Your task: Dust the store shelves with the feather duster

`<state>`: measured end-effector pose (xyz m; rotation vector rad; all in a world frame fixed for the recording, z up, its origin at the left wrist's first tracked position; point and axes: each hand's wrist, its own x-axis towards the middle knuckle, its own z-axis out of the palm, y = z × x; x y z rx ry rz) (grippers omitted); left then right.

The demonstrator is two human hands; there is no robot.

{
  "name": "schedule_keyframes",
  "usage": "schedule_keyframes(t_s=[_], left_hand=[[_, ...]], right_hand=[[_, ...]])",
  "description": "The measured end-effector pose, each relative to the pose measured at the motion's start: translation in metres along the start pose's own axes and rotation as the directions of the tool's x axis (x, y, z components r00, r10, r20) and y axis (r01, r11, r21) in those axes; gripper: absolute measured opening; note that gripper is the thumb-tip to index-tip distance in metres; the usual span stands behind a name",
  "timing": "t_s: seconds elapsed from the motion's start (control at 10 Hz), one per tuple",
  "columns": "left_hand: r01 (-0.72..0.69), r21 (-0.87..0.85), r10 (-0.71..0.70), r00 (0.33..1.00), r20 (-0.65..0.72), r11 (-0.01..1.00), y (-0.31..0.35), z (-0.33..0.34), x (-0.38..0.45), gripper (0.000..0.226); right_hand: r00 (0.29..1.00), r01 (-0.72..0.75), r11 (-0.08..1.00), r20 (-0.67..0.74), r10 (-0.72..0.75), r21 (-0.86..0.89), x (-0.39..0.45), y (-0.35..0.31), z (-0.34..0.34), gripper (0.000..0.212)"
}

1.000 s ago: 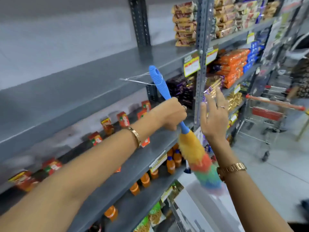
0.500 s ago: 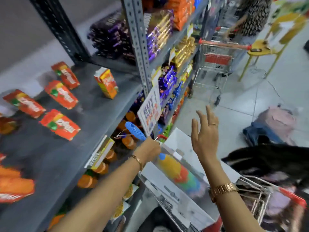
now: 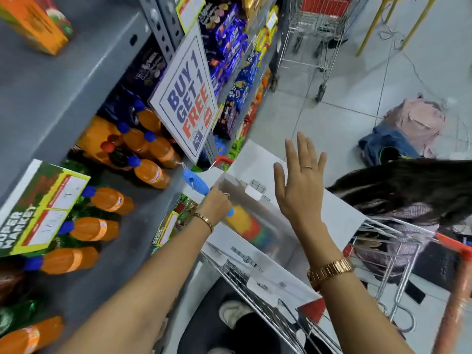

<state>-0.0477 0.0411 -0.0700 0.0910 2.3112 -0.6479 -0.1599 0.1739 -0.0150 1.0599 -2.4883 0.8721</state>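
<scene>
My left hand (image 3: 216, 202) grips the blue handle of the feather duster (image 3: 196, 183). Its yellow, red and green head points down inside a clear plastic bin (image 3: 278, 221) that sits in a shopping cart. My right hand (image 3: 300, 185) hovers open above the bin, fingers spread, holding nothing. The grey store shelves (image 3: 63, 80) stand to my left, and the duster is off them.
Orange soda bottles (image 3: 107, 200) fill the lower shelf. A "Buy 1 Get 1 Free" sign (image 3: 187, 106) juts out from the upright. The wire cart (image 3: 378, 254) stands in front of me, a second cart (image 3: 319, 34) is farther down the aisle, and bags (image 3: 406, 129) lie on the floor.
My left hand has brought the duster down from shelf height into the bin in the cart. My view has tilted down. My right hand stays open above the bin.
</scene>
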Motion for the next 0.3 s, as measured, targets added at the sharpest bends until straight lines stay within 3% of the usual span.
schedule_keyframes(t_s=[0.2, 0.3], left_hand=[[0.156, -0.313, -0.159, 0.987, 0.017, 0.937, 0.002, 0.018, 0.004, 0.026], [0.269, -0.494, -0.314, 0.949, -0.01, 0.827, -0.005, 0.014, -0.004, 0.023]], right_hand=[[0.997, -0.011, 0.999, 0.073, 0.015, -0.05, -0.016, 0.008, 0.012, 0.053], [0.997, -0.019, 0.999, 0.068, 0.021, -0.029, -0.017, 0.003, 0.013, 0.054]])
